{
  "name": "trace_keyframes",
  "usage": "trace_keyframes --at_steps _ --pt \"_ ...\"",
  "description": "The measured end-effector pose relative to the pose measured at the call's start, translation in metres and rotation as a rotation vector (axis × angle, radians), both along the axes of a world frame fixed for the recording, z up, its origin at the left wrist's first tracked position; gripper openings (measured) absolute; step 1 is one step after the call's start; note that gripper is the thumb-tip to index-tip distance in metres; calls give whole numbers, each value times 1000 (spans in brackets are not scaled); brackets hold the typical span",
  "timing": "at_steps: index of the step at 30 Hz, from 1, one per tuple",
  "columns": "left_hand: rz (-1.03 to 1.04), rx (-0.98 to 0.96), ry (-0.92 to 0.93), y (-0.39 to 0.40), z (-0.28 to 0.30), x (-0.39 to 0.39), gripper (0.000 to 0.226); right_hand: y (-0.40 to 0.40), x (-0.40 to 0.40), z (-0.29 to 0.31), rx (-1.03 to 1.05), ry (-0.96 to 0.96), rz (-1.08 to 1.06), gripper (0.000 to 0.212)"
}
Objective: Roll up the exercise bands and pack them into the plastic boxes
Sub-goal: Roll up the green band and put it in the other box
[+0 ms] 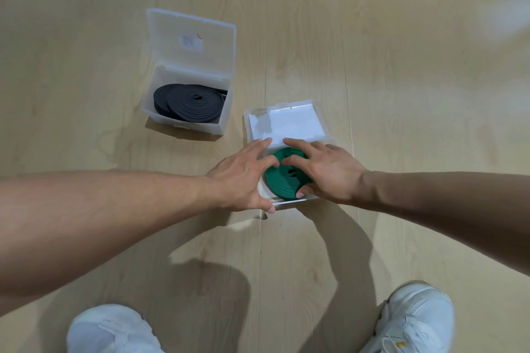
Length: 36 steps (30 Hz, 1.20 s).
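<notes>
Step in hand: the green band [284, 178], already coiled, is being seated in the near box [289, 201], apparently so that the coil is kept from springing loose.
Left hand [243, 178]: it is being spread over the box's left side, fingers relaxed and nothing clasped; the fingertips are being laid at the coil's edge and the thumb is being rested by the front corner, seemingly to steady the box.
Right hand [327, 172]: the coil is being gripped, thumb curled under its near edge and fingers arched over its top, so that the turns are being held flat together.
Near lid [286, 122]: it is being left hinged open behind the coil, so access is being kept free.
Far box [186, 103]: the black band [186, 103] is lying rolled inside it, lid [192, 40] open, well apart from the hands.
Progress: as judged, both bands are being accounted for; closing the lids is not yet done.
Risk: the coil is likely being held under tension and could unwind once let go.
</notes>
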State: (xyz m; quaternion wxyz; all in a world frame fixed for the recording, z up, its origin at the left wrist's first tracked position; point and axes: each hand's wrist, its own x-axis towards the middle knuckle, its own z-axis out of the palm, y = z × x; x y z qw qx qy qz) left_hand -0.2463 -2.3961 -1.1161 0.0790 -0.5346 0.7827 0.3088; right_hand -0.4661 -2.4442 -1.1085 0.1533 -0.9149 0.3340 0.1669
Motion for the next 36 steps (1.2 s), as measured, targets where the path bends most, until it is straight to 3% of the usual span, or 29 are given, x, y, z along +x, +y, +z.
trace_keyframes --at_steps 6,10,12,14,17,19,21,24,26,30,33,36 --pt "8 -4 -14 2 2 -3 92 4 2 -4 -172 39 48 74" --pt "4 -37 -33 1 7 -6 98 -6 -15 0 -10 -173 -104 75" --pt "-9 -46 -59 -3 7 -4 102 -16 -22 3 -29 -356 -312 62" --pt "-12 -40 -66 -8 7 0 103 -32 -27 3 30 -437 -693 55" --pt "-26 -48 -51 -17 6 5 106 -56 -28 -7 452 -478 -1237 53" --pt "-46 -49 -52 -21 6 7 109 -65 -29 -14 660 -528 -1398 39" --pt "-58 -78 -52 -19 5 8 111 -66 -28 -14 703 -613 -1429 35" --pt "-48 -244 -37 -7 5 9 110 -63 -27 -1 681 -800 -1395 26" --pt "-147 -449 4 1 6 9 111 -60 -30 12 597 -849 -1298 32" --pt "-358 -746 95 11 18 2 104 -41 -53 24 64 -651 -673 38" --pt "-313 -794 132 14 27 -8 101 -26 -69 22 -97 -634 -328 53" --pt "-162 -687 174 16 22 -15 101 -12 -75 10 -124 -545 -149 59"
